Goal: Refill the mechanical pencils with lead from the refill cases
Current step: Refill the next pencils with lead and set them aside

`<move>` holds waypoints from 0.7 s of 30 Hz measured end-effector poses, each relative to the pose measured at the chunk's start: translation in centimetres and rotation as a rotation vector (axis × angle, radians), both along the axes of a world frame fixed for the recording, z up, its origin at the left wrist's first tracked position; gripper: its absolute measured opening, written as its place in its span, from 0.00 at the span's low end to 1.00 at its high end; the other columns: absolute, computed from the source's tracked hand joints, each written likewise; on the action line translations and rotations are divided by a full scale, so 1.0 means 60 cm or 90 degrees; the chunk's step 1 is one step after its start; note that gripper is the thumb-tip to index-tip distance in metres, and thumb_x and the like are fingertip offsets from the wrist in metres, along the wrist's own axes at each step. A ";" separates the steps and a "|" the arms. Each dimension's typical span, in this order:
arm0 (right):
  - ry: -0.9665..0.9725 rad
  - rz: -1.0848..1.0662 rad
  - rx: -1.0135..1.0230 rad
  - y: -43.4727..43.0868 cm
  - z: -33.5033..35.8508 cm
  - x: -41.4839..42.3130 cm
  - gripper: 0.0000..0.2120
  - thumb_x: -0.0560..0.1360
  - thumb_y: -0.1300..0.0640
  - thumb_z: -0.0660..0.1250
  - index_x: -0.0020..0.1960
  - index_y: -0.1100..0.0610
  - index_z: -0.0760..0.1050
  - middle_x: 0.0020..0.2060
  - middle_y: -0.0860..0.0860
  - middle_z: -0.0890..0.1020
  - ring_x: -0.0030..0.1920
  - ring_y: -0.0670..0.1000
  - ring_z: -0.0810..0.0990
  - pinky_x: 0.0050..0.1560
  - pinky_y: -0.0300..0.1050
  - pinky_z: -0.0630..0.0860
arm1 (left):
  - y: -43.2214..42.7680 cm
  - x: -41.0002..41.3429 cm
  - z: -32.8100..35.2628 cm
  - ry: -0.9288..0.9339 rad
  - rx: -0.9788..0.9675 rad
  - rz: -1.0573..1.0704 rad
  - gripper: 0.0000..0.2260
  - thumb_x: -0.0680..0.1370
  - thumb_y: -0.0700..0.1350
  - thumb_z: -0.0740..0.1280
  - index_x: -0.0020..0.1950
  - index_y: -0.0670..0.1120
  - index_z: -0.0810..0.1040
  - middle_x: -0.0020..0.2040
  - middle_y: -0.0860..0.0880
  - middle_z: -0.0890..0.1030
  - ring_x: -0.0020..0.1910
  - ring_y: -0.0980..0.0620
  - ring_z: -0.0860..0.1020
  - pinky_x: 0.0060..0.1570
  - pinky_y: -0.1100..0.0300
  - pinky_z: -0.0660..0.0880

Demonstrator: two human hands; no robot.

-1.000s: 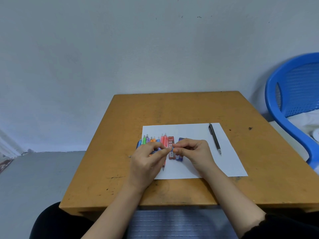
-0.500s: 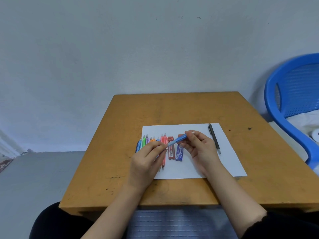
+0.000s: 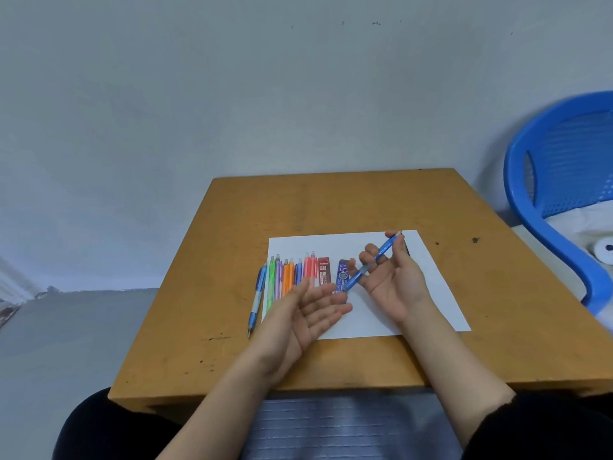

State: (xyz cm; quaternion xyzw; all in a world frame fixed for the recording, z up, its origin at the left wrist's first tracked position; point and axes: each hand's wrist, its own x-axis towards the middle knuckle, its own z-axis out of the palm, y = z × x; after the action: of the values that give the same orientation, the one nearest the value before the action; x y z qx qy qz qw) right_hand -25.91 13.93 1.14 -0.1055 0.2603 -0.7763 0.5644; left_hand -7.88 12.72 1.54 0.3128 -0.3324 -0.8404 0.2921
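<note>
Blue pencil [image 3: 368, 268]: it is held up over the paper [image 3: 331, 245], tilted. Its low end is pointed at the middle of the frame and its top end is up and to the right.
Right hand [image 3: 396, 283]: it is turned palm up, just right of the middle. The fingers are curled round the blue pencil, and the thumb is pressed on its upper part.
Left hand [image 3: 308, 313]: it is turned palm up, below and left of the blue pencil. The fingers are straight and nothing is held. The pencil's low end is seen just by the fingertips. Whether they are touched cannot be told.
Row of pencils [image 3: 287, 277]: green, purple, orange, blue and pink ones are laid side by side on the left part of the paper. Their near ends are hidden by the left hand.
Lone pencil [image 3: 257, 298]: a blue and white one is laid at the paper's left edge, partly on the table [image 3: 331, 200].
Red case [image 3: 324, 270]: it is laid flat just right of the pink pencils, marked "2B".
Blue case [image 3: 342, 275]: it is laid just right of the red case. Part of it is hidden by the blue pencil.
Paper: a white sheet is laid on the middle of the table.
Table: it is made of yellow-brown wood.
Chair [image 3: 547, 161]: a blue plastic one is seen at the right edge.
</note>
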 end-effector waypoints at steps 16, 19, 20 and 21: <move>-0.099 0.003 0.031 -0.005 -0.001 -0.005 0.23 0.76 0.42 0.55 0.28 0.55 0.58 0.22 0.49 0.55 0.26 0.49 0.49 0.25 0.39 0.57 | -0.029 0.020 -0.014 0.156 0.198 -0.221 0.40 0.72 0.64 0.63 0.67 0.29 0.69 0.68 0.29 0.69 0.67 0.34 0.71 0.64 0.49 0.72; -0.109 -0.002 0.034 -0.005 -0.004 -0.006 0.23 0.77 0.44 0.54 0.27 0.55 0.57 0.21 0.49 0.55 0.26 0.49 0.49 0.24 0.40 0.56 | -0.029 0.021 -0.016 0.163 0.192 -0.234 0.41 0.72 0.65 0.62 0.66 0.29 0.70 0.68 0.29 0.69 0.67 0.34 0.71 0.65 0.49 0.72; -0.112 -0.003 0.034 -0.005 -0.005 -0.006 0.23 0.77 0.45 0.54 0.27 0.55 0.57 0.20 0.49 0.56 0.26 0.49 0.48 0.23 0.40 0.56 | -0.029 0.021 -0.018 0.163 0.189 -0.240 0.41 0.72 0.65 0.62 0.66 0.29 0.70 0.68 0.29 0.69 0.67 0.34 0.71 0.65 0.49 0.72; -0.115 -0.005 0.033 -0.005 -0.006 -0.006 0.23 0.76 0.46 0.54 0.26 0.55 0.57 0.19 0.49 0.56 0.25 0.49 0.48 0.23 0.40 0.55 | -0.029 0.021 -0.019 0.159 0.184 -0.247 0.41 0.72 0.65 0.62 0.66 0.29 0.70 0.68 0.30 0.69 0.67 0.35 0.71 0.65 0.50 0.72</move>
State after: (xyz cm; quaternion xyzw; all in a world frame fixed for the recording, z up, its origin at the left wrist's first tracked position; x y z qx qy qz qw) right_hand -26.28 13.60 0.81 -0.0191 0.2290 -0.7778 0.5850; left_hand -6.59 10.98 0.38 0.1755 -0.2244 -0.9514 0.1168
